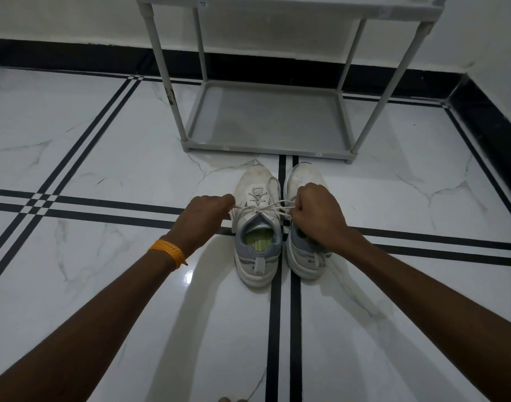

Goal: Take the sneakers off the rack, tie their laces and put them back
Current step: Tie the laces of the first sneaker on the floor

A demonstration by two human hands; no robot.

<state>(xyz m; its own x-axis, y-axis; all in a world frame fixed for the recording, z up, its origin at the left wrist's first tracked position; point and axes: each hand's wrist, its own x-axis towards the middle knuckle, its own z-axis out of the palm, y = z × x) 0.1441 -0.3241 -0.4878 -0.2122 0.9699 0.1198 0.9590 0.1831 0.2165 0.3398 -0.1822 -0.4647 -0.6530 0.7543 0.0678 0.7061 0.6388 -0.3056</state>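
Head view, only one. Two white sneakers sit side by side on the marble floor (pixel 109 140), toes toward the grey rack (pixel 266 117), just in front of its lower shelf. Both are off the rack, so step one looks done. Rack's lower shelf holds nothing; upper shelf only partly in frame.

Left sneaker (pixel 257 224): laces (pixel 263 209) cross over the tongue and are pulled out sideways to both hands. Left hand (pixel 208 213) is closed, pinching one lace end at the fingertips. Right hand (pixel 315 211) is clenched around the other end, held over the right sneaker (pixel 303 227) and covering much of its opening. Laces look taut, with a crossing or first knot at the centre; a loop lies toward the toe. Cannot tell if a bow is formed yet.

Right sneaker: lace state mostly hidden by the right hand; a bit of lace shows near the heel side, seems loose. Judging it not yet tied.

Orange thread band (pixel 168 249) on the left wrist.

Progress: removal done, tying of the first shoe under way, roughly early-middle. Left: finish this knot, tie the second, return both to the rack.
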